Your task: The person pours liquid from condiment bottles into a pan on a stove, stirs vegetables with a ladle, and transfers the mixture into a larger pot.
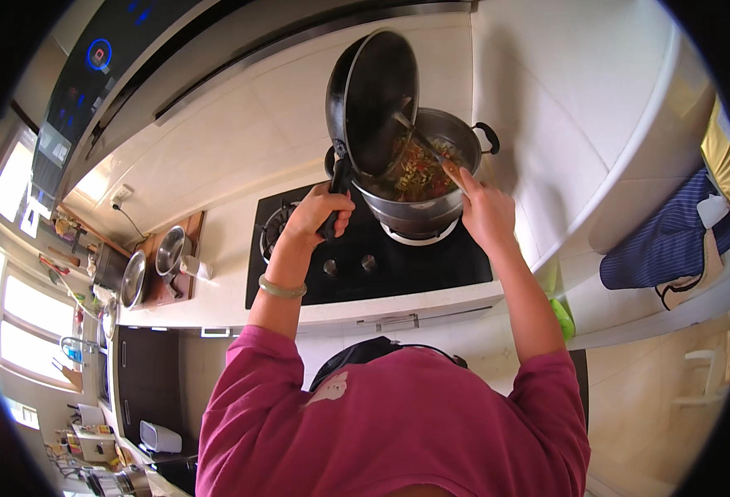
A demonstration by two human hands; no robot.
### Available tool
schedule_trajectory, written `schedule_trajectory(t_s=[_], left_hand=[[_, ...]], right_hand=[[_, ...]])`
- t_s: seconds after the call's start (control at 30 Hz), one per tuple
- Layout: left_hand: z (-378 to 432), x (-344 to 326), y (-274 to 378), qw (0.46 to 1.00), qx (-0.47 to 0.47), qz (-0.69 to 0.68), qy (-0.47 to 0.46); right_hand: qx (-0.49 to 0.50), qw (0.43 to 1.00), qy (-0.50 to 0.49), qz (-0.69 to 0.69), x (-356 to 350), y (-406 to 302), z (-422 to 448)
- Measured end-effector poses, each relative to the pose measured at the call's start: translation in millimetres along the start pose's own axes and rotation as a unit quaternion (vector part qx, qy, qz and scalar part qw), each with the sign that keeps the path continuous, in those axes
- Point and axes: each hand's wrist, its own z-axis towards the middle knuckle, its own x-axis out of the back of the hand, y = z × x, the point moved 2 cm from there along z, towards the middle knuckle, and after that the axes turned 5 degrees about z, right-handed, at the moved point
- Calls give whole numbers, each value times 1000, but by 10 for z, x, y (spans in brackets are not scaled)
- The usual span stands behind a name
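Note:
My left hand [320, 211] grips the black handle of a dark wok [380, 81]. The wok is tipped steeply on its side, its lower rim over a steel stockpot [411, 214] with black side handles. In my right hand [488, 208] is a spatula [430, 146] with a wooden grip; its metal end points into the tilted wok. Chopped food [424, 174] in green, yellow and red pieces lies in the pot, partly behind the wok. Under the pot is the right burner of a black glass gas hob [396, 279].
An unused-looking burner [275, 230] lies left of the pot. Farther left, steel bowls [171, 250] rest on a wooden board [192, 242]. The range hood [247, 46] hangs above. A tiled wall stands close on the right, with striped blue cloth [653, 236] beyond.

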Motion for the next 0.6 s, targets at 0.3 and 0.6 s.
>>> schedule_trajectory(t_s=[0.3, 0.6], left_hand=[[-160, 1, -145, 999, 2, -33, 27], [-170, 69, -294, 990, 21, -136, -22]], right_hand=[[-49, 998, -48, 1, -145, 316, -128], [-279, 592, -124, 745, 26, -158, 426]])
